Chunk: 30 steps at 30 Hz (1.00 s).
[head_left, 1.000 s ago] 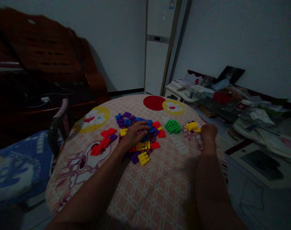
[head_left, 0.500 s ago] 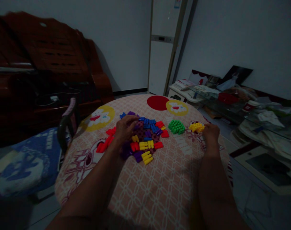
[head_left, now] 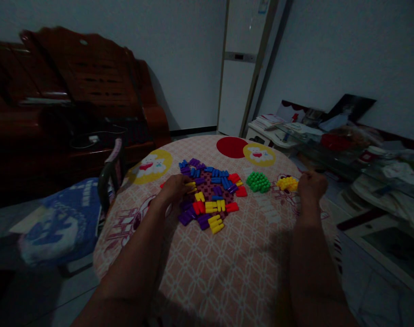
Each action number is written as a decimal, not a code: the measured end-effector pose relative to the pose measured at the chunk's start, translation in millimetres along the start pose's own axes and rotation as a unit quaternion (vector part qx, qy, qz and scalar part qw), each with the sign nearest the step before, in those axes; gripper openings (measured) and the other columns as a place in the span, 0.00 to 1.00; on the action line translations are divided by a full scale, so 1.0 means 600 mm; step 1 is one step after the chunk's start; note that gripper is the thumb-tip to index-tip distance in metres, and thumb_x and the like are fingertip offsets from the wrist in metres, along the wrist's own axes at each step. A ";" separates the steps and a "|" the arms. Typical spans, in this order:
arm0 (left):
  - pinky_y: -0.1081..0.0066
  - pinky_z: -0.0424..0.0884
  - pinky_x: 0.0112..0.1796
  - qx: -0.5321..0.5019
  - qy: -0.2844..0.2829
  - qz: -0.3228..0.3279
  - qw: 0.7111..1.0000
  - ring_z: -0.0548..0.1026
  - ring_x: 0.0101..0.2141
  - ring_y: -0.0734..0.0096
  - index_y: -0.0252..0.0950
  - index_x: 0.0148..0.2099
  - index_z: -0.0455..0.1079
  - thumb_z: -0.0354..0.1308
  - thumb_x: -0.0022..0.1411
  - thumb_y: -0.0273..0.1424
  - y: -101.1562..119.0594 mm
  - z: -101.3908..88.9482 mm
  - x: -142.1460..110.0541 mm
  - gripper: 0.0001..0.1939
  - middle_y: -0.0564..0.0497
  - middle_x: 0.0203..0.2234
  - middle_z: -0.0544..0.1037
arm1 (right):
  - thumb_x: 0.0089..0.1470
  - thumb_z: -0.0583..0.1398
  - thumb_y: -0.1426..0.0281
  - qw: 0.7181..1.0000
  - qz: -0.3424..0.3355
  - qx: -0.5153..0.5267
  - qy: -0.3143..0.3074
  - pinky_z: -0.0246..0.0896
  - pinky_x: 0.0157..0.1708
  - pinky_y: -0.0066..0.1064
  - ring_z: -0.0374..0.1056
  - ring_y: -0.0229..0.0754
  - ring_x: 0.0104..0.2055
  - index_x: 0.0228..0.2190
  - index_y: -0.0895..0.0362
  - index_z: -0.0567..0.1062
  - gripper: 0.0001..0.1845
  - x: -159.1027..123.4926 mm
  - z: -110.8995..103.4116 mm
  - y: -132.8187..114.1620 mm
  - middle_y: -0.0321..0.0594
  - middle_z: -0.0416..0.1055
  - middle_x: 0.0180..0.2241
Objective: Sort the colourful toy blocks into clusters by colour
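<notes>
Small plastic building blocks in purple, blue, red and yellow lie in a loose spread on the round table (head_left: 227,263). My left hand (head_left: 172,188) is over the left side of the spread, fingers pinched around a yellow block (head_left: 191,187). Other yellow blocks (head_left: 216,224), red blocks (head_left: 199,208) and blue blocks (head_left: 220,173) lie to its right. A cluster of green blocks (head_left: 258,181) sits right of the spread. Beside a cluster of yellow blocks (head_left: 287,183), my right hand (head_left: 312,185) is closed, its fingertips hidden; what it holds cannot be made out.
A chair with a blue cushion (head_left: 63,222) stands at the table's left. Behind it is a carved wooden sofa (head_left: 87,68). A cluttered glass-topped stand (head_left: 312,150) runs along the right wall. A tall white cabinet-like unit (head_left: 239,91) stands at the back.
The view has shifted, moving the scene rightward. My left hand has drawn back from the far blocks, uncovering purple and blue ones, with a yellow block at its fingertips. My right hand moved slightly right.
</notes>
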<state>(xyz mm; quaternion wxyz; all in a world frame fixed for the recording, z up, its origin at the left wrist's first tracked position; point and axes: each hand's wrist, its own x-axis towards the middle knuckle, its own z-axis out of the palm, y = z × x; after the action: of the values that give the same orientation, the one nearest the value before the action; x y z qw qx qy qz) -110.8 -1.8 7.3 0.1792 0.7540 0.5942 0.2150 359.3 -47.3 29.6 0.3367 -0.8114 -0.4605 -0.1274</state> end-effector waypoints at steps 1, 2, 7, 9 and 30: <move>0.69 0.66 0.31 -0.004 0.010 0.003 1.000 0.77 0.31 0.61 0.36 0.34 0.80 0.63 0.50 0.37 0.003 0.002 0.001 0.11 0.47 0.29 0.82 | 0.53 0.52 0.72 1.000 0.009 0.021 0.007 0.66 0.46 0.44 0.74 0.55 0.43 0.43 0.68 0.81 0.23 -0.001 0.002 -0.016 0.61 0.78 0.40; 0.70 0.66 0.30 -0.018 0.022 0.006 1.000 0.76 0.30 0.62 0.36 0.33 0.79 0.63 0.51 0.38 0.007 0.004 0.002 0.12 0.48 0.27 0.81 | 0.52 0.53 0.71 0.999 0.017 0.048 0.009 0.66 0.45 0.42 0.74 0.54 0.41 0.41 0.66 0.81 0.21 -0.004 0.005 -0.035 0.58 0.79 0.38; 0.72 0.68 0.26 -0.279 -0.004 0.023 0.960 0.74 0.25 0.68 0.34 0.38 0.75 0.63 0.52 0.49 0.058 0.024 -0.003 0.22 0.50 0.26 0.79 | 0.49 0.59 0.67 0.939 -0.096 0.286 -0.167 0.69 0.35 0.34 0.73 0.46 0.35 0.36 0.60 0.82 0.16 -0.063 0.010 -0.165 0.44 0.78 0.31; 0.72 0.70 0.25 -0.385 -0.048 0.029 0.921 0.74 0.23 0.70 0.34 0.43 0.72 0.65 0.51 0.50 0.088 0.037 -0.009 0.27 0.51 0.27 0.79 | 0.47 0.63 0.66 0.874 -0.148 0.354 -0.298 0.68 0.33 0.32 0.73 0.43 0.34 0.38 0.60 0.82 0.16 -0.100 0.005 -0.213 0.42 0.78 0.31; 0.63 0.78 0.40 -0.483 -0.144 0.096 0.858 0.80 0.38 0.61 0.32 0.56 0.74 0.63 0.57 0.48 0.159 0.076 -0.030 0.31 0.42 0.47 0.81 | 0.46 0.67 0.62 0.790 -0.195 0.419 -0.402 0.64 0.29 0.29 0.70 0.39 0.29 0.28 0.59 0.81 0.13 -0.136 -0.032 -0.259 0.38 0.76 0.26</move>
<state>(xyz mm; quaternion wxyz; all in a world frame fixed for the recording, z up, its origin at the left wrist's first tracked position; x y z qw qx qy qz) -11.7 -41.9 16.8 0.5828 0.6485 0.3081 0.3805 187.3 -60.0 68.4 0.3960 -0.4612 -0.7112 0.3530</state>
